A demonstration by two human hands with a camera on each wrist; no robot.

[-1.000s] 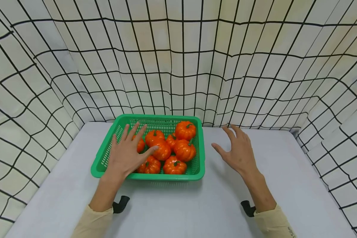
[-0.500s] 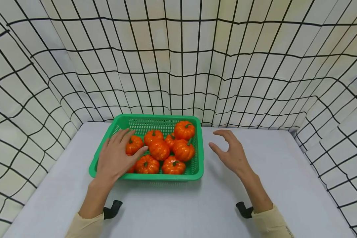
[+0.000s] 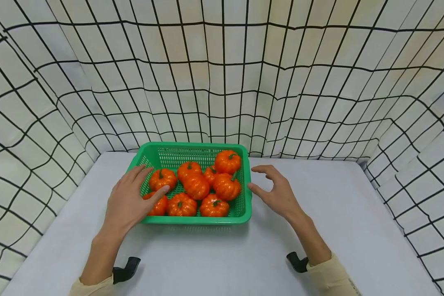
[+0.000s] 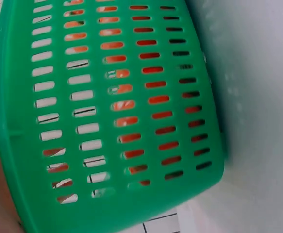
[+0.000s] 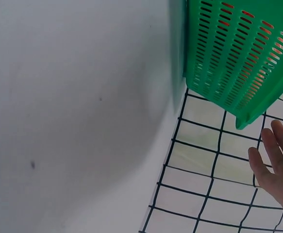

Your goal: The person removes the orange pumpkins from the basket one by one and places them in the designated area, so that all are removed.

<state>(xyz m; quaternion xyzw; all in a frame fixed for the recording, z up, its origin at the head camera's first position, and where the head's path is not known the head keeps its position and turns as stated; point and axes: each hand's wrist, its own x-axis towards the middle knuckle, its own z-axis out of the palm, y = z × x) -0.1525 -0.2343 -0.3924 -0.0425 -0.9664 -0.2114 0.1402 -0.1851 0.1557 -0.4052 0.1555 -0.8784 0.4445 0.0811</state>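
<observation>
A green basket [image 3: 196,220] of orange pumpkins [image 3: 197,186] sits on the white tabletop [image 3: 207,259], in front of black netting [image 3: 224,94]. The left hand [image 3: 127,201], fingers relaxed and thumb spread away, is over the basket's left rim; whether it touches is unclear. The right hand [image 3: 279,196], thumb and fingers parted, holds nothing just beside the right rim.

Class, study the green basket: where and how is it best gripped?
Probably the rim at both short ends of the green basket, left hand and right hand each from its own side: the rim juts out like a ledge, and orange pumpkins spread lengthwise call for balance.
</observation>
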